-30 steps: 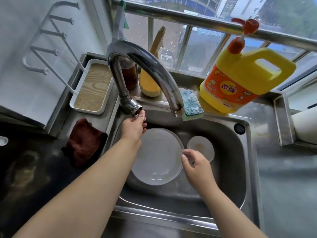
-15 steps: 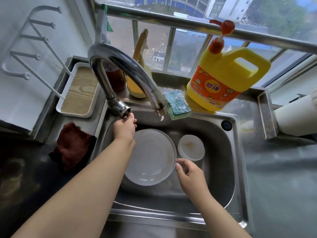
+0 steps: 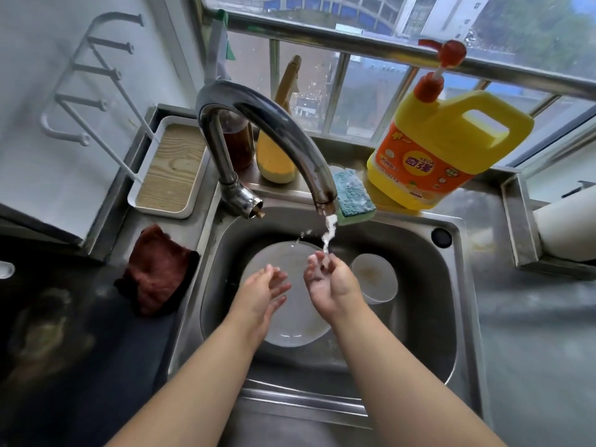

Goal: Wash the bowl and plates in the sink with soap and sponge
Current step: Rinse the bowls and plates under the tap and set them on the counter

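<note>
A dark red cloth (image 3: 158, 269) lies on the desk left of the sink (image 3: 458, 304). Over the plate (image 3: 290, 330) in the basin, the left hand (image 3: 263, 290) hangs with fingers spread, holding nothing. The right hand (image 3: 330, 283), cupped and empty, catches the tap's (image 3: 267, 133) stream; the bowl (image 3: 375, 279) sits just right of it. The sponge (image 3: 353, 196) lies on the back rim beyond that nearer hand, its long axis running away from the person. The soap jug's (image 3: 442, 146) label reads "KEON".
</note>
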